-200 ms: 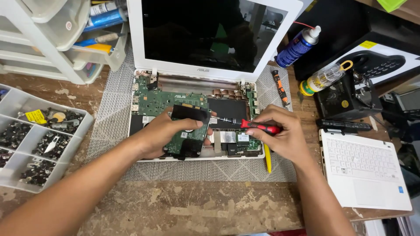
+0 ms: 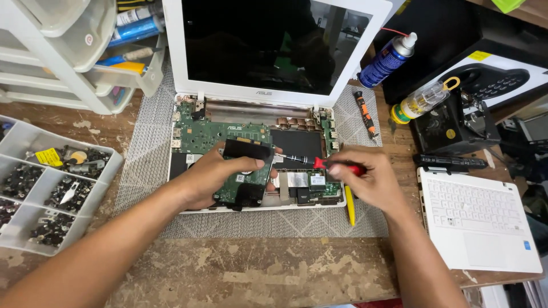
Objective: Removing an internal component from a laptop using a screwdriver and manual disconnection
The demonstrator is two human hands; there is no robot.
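Two hands over worn wooden bench: left grasping hard drive, right grasping screwdriver.

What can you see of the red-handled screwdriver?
The red-handled screwdriver is small and slim: a red grip, a short black collar and a thin metal shaft. It lies nearly level, tip pointing left over the opened white laptop. The right hand holds the grip in its fingers. The tip reaches the edge of the hard drive that the left hand holds tilted above the board; actual contact is unclear.
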